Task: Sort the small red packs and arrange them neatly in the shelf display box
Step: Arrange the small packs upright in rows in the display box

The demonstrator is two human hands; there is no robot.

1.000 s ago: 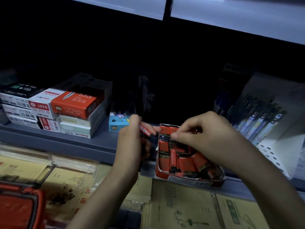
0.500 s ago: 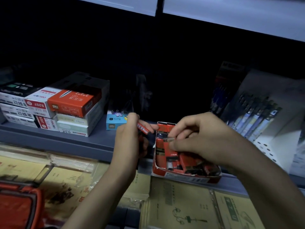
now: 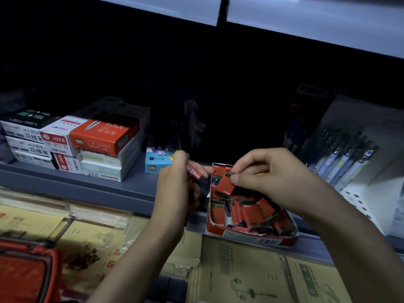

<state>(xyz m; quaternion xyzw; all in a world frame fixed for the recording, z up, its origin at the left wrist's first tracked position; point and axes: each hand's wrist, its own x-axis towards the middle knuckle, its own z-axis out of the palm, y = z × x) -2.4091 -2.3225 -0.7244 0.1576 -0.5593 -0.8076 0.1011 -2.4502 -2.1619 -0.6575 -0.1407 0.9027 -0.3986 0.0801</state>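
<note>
Pinching one red pack over the display box, the right hand sorts while the left hand grips a second pack; next, likely standing it upright inside.

The scene is dimly lit by pale panels overhead; the far shelf recess is lost in black, and the edges are bowed and softly blurred.

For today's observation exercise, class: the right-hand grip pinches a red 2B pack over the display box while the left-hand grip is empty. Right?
Not empty: in the head view the left-hand grip holds a red pack beside the display box. The right-hand grip does pinch a red 2B pack over it.
</note>
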